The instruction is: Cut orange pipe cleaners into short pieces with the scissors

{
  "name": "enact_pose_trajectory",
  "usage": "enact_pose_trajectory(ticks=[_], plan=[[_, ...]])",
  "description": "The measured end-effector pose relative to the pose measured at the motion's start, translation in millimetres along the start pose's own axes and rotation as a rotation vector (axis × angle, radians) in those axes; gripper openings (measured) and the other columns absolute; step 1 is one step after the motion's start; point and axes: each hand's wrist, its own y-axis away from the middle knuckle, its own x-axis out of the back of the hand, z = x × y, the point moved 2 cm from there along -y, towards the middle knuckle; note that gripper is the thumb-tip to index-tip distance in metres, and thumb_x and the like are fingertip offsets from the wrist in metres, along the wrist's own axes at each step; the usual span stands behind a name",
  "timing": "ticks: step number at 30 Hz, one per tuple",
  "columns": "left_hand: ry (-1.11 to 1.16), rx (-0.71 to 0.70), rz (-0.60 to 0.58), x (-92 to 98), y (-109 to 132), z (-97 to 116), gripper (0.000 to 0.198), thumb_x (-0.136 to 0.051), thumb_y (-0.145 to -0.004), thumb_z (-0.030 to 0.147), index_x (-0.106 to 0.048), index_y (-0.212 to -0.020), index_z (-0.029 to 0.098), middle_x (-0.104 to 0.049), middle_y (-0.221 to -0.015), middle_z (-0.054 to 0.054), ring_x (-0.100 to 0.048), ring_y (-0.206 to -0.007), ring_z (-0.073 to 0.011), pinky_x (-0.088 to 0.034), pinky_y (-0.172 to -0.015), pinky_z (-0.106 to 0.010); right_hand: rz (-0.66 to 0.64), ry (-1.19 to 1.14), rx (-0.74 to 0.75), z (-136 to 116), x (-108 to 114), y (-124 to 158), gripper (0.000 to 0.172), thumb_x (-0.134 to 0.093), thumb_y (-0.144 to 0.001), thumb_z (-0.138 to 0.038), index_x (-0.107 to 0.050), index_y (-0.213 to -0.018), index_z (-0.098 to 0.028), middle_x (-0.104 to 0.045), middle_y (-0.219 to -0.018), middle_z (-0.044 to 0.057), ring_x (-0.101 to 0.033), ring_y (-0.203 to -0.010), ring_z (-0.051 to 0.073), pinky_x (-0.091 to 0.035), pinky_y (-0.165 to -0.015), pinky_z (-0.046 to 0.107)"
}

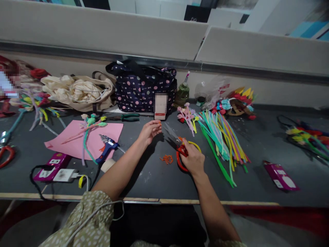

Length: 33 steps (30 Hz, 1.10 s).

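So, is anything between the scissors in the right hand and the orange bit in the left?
Nothing visible stands between the scissors in the right hand and the orange bit pinched in the left hand. The orange clippings lie nearer the person, outside that gap.

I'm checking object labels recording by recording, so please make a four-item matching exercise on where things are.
Things:
1. scissors
2. blue glue gun
3. phone
4. small orange pieces

Places:
A. upright before the polka-dot bag
B. in a small pile on the table
C. in the right hand
D. at the pink sheet's right edge

Pairs: 1-C, 2-D, 3-A, 4-B
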Motion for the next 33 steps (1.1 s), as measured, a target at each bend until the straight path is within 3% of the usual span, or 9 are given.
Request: enact_pose_trajectory(ticks=[11,33], plan=[[0.015,0.006,-0.060,-3.2,1.3,-0.9,0.019,-0.070,-0.068,0.007,-0.062,-0.084,0.011,-0.062,-0.067,-0.002,-0.059,-0.059,-0.0079,-0.051,-0.060,-0.020,-0.009,-0.013,-0.035,1.4,-2.4,0.7,0.050,-0.049,-0.086,-0.028,-0.044,-0.135,-0.024,-0.064,-0.094,0.004,-0.058,-0.085,0.016,-0.041,-0.070,0.025],[0.028,-0.020,-0.118,-4.5,0.9,-5.9,0.023,-0.076,-0.061,0.011,-0.062,-0.079,0.011,-0.065,-0.071,-0.003,-0.061,-0.064,-0.0096,-0.050,-0.064,-0.023,-0.033,-0.013,-0.013,-0.6,0.5,-0.2,0.050,-0.049,-0.085,-0.029,-0.044,-0.134,-0.022,-0.063,-0.093,0.004,-0.057,-0.083,0.016,-0.040,-0.069,0.025]])
